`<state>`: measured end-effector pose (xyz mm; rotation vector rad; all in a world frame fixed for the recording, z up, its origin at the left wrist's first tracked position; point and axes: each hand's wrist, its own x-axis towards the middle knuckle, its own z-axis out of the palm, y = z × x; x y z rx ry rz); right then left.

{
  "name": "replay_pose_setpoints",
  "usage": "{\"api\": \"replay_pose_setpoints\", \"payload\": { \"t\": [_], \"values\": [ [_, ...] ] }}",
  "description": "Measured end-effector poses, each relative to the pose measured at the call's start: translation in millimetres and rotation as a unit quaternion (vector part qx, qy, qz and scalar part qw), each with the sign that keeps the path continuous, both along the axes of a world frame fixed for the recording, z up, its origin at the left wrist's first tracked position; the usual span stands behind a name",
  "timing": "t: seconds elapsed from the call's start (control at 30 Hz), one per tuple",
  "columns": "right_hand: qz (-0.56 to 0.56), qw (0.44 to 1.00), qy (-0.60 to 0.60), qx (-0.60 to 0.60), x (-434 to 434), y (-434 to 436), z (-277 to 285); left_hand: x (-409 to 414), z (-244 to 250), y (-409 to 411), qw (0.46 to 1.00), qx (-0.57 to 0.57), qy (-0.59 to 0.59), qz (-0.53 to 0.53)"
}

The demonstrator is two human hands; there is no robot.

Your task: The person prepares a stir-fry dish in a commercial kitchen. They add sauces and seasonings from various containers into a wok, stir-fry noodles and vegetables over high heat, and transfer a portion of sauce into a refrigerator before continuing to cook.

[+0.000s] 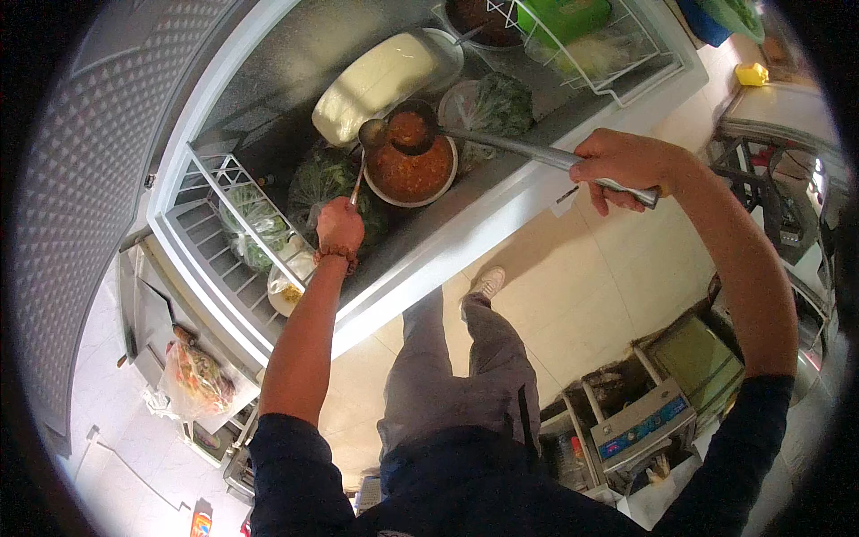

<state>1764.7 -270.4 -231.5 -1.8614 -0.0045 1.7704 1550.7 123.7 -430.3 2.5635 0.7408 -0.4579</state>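
My left hand (340, 227) grips the handle of a metal spoon (374, 133), its bowl held beside the ladle. In my right hand (621, 168) is the long metal handle of a ladle (412, 129), which carries red-orange sauce. The ladle's bowl is over the far edge of a round white-rimmed container (411, 174) full of chunky red sauce. That container stands inside an open chest freezer or cooler (429, 258). Behind it lies a large oval pale-yellow block or filled tub under clear plastic wrap (376, 84).
Bagged leafy greens (503, 104) flank the sauce container. White wire baskets (235, 215) hang at both ends of the chest, whose raised lid (134, 134) is at left. A cleaver (164, 309) and a bag of food (199, 379) lie on the left counter. A kitchen scale (644, 426) stands at lower right.
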Motion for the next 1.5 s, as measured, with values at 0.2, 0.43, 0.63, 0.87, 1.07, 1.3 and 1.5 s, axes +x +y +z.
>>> {"api": "replay_pose_setpoints", "payload": {
  "t": [0.2,0.43,0.63,0.87,1.07,1.3,1.5],
  "values": [
    [0.108,0.993,-0.033,-0.039,23,22,12,-14,-141,50,0.979,0.098,0.154,-0.087],
    [0.110,0.987,-0.033,-0.108,36,26,-1,52,-143,-12,0.964,0.027,0.243,-0.106],
    [0.118,0.991,-0.019,-0.061,36,43,-15,4,-235,31,0.968,-0.027,0.237,-0.079],
    [0.085,0.995,0.002,-0.043,27,29,-19,3,-95,9,0.950,0.033,0.159,-0.268],
    [0.029,0.999,0.023,-0.009,15,24,-18,2,-9,-20,0.992,0.026,0.038,-0.117],
    [0.022,0.999,0.023,0.005,12,16,-19,6,19,-27,0.957,0.152,0.104,-0.222],
    [0.029,0.999,0.014,-0.007,15,13,-17,-8,-18,10,0.995,0.065,0.044,-0.053]
  ]
}}
